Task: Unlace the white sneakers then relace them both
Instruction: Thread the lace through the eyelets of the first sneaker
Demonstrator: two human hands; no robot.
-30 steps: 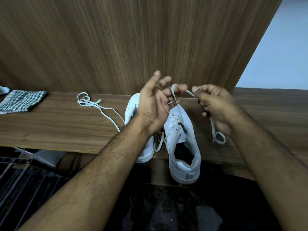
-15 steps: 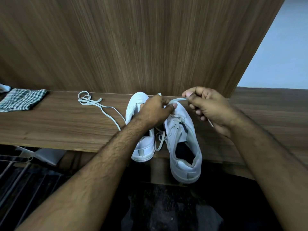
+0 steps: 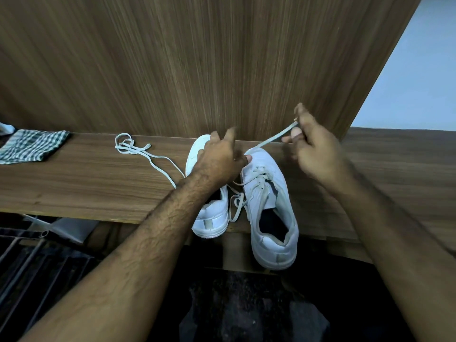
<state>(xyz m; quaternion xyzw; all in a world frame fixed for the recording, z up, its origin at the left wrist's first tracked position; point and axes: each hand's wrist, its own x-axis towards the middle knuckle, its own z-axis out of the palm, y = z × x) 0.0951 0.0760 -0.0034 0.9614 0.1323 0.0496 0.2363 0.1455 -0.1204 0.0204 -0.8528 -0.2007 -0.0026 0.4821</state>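
- The person is working on the right-hand sneaker (image 3: 269, 193), which is lying toe-away on the wooden shelf (image 3: 74, 188) with its heel hanging over the front edge; the left-hand sneaker (image 3: 209, 213) is sitting just beside it, touching or nearly so.
- The right hand (image 3: 313, 149) is pinching a flat, pale lace (image 3: 274, 138) between thumb and fingers and drawing it up and to the right, taut, from the toe end of that shoe.
- The left hand (image 3: 219, 161) is resting on the toe area between the two shoes, thumb pressing at the first eyelets; whether its curled fingers are holding lace cannot be told.
- Judging by the crossed lacing low on the tongue and the free end trailing off the left side, this shoe is probably being relaced, though unlacing cannot be ruled out.
- The next move is likely calling for the tip to be fed through the next eyelet while the shoe is being held steady.
- A second loose lace (image 3: 138, 150), flat and limp, is lying coiled on the shelf, well apart to the left, suggesting the left-hand shoe is already unlaced.
- The uppers are looking smooth and leather-like; the shelf and back panel are showing fine straight woodgrain.
- A checked cloth (image 3: 32, 145) is lying folded at the far left.
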